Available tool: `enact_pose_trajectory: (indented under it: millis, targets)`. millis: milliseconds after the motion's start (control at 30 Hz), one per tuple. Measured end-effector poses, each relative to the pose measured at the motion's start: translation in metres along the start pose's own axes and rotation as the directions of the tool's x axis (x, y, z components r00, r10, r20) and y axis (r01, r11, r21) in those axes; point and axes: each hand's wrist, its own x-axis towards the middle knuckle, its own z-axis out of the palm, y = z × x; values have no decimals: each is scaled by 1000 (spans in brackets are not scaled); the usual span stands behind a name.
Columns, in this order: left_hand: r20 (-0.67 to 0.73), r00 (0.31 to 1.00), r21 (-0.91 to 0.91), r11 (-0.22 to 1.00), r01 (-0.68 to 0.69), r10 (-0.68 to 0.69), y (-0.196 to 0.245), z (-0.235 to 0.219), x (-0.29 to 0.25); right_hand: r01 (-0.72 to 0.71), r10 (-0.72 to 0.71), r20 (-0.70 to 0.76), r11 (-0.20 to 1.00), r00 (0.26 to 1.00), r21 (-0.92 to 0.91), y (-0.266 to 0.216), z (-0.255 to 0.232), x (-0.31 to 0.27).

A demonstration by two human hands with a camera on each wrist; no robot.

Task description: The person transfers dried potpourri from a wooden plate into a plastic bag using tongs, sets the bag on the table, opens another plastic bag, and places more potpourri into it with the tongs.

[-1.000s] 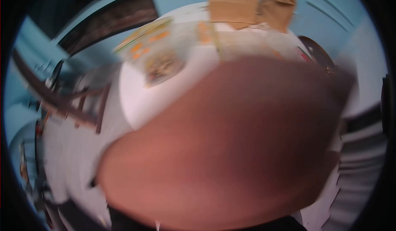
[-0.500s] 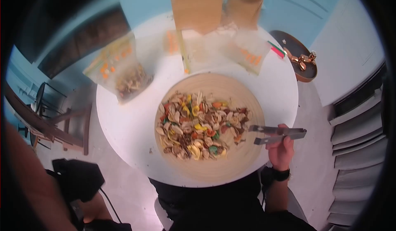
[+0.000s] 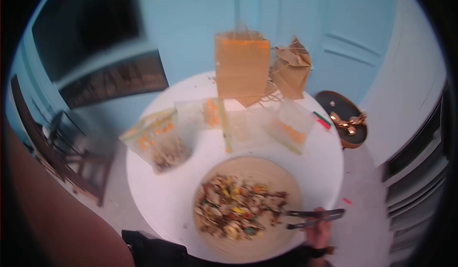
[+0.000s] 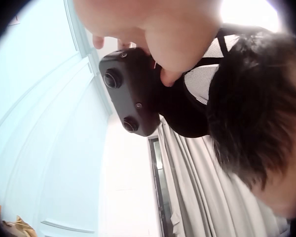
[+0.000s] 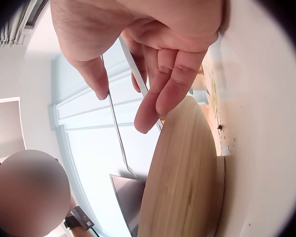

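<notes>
In the left wrist view my left hand is raised to the head, its thumb and fingers around the top of a black camera. Only the left forearm shows in the head view. My right hand holds metal tongs at the right rim of a round wooden bowl. The tongs' tips stand apart over that rim. Mixed dried pieces in brown, yellow, orange and green lie in the bowl. The right wrist view shows my right hand beside the bowl's outer wall.
A clear bag with dried pieces lies left on the white round table. Flat clear bags lie behind the bowl, two brown paper bags stand at the back. A dark tray with copper-coloured objects is at the right.
The arm that covered most of the head view has moved away to the left side. The head view has since tilted upward, showing more wall and both paper bags whole. The tongs remain in my right hand.
</notes>
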Motion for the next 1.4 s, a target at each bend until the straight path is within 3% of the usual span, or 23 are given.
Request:
enact_pose_trajectory:
  millis: [33,100,233,300,367,433,500,567,633,700,767,833,900,933,967,1033,1100,1167,1233,1267,1300,1367,1400]
  targets:
    - [-46,999,-22,1000,16,-17,3,1,2,36,-34,77,999,996,-20,3,4,12]
    - [-68,992,-116,988,101,-109,11,7,-8,16,-7,-172,999,985,50,10,2,3]
    - [-52,966,-157,957,243,-254,19,6,-47,-63,64,179,998,982,-12,3,-6,7]
    - [-7,942,-206,923,326,-335,18,26,-70,-7,6,30,999,1000,41,16,-27,-3]
    - [62,909,-221,883,415,-412,27,41,-87,29,-30,90,999,995,13,3,1,3]
    - [137,892,-231,862,451,-430,39,58,-101,-29,19,149,997,989,68,-2,-6,10]
    - [123,897,-253,861,441,-424,50,70,-116,-23,6,145,992,989,121,0,-7,11]
    - [139,876,-245,841,483,-463,54,70,-123,-30,27,132,999,991,24,-1,-10,12]
    - [103,920,-180,903,390,-377,43,57,-114,-33,27,92,997,995,69,-1,-8,7]
    - [72,978,-59,978,199,-194,23,28,-97,-44,40,104,998,994,39,0,-5,4]
    - [35,994,3,995,103,-103,10,14,-88,-9,10,118,1000,993,-7,3,2,3]
    - [-48,999,-10,1000,12,-12,-2,22,-70,95,-96,38,995,995,21,9,-8,1]
    - [-125,988,44,996,-81,86,-21,22,-65,9,-6,199,1000,980,-11,7,-6,10]
    - [-112,992,63,997,-52,59,-20,16,-67,72,-70,87,997,994,-22,7,3,8]
    - [-111,994,86,996,-12,22,-17,12,-74,87,-86,70,996,994,-10,2,17,7]
    - [-150,988,151,986,65,-42,-7,12,-87,30,-26,161,999,987,-25,-1,4,11]
    - [-88,994,100,992,79,-71,-6,17,-89,34,-35,-43,999,998,-38,4,0,0]
    - [-4,997,52,996,73,-73,-14,16,-78,-31,42,170,997,985,-68,-5,-5,10]
    - [-94,995,114,993,-27,38,-19,10,-63,90,-84,188,996,979,-25,1,0,12]
    - [-110,993,129,992,-15,29,-18,12,-70,90,-85,171,996,982,-25,7,-10,11]
    - [-98,995,117,993,31,-20,-15,13,-78,104,-105,-40,994,994,-29,10,-2,3]
    - [-80,994,119,989,90,-80,-16,16,-84,-6,11,78,998,997,-66,-4,-1,4]
    - [-76,995,124,990,68,-59,-20,15,-79,12,-8,72,998,997,-59,-3,7,6]
